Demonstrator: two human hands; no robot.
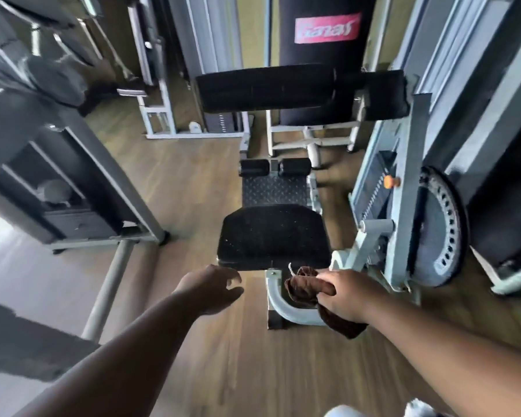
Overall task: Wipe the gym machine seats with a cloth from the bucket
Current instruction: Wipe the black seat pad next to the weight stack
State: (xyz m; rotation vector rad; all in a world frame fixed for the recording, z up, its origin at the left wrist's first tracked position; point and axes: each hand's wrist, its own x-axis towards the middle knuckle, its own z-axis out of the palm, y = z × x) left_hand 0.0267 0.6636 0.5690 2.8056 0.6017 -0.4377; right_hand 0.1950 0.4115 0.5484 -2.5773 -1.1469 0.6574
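Seat [272,236]: black padded square, near edge facing the person, wood floor [193,188] open to its left, pale machine frame [370,248] close on its right. Cloth [306,288]: dark brown, bunched, hanging below the seat's near right corner. Right hand [343,293]: fingers curled round the cloth. Left hand [211,288]: released, fingers loosely spread, just short of the seat's near edge, holding nothing.

a gym: pale grey steel-framed exercise machines [403,182] crowd a brown wood-plank floor [175,188], with a black padded seat [272,236], black foam roller pads [271,167], a perforated round adjustment plate [445,227] and a black punching bag bearing a red label [327,28].
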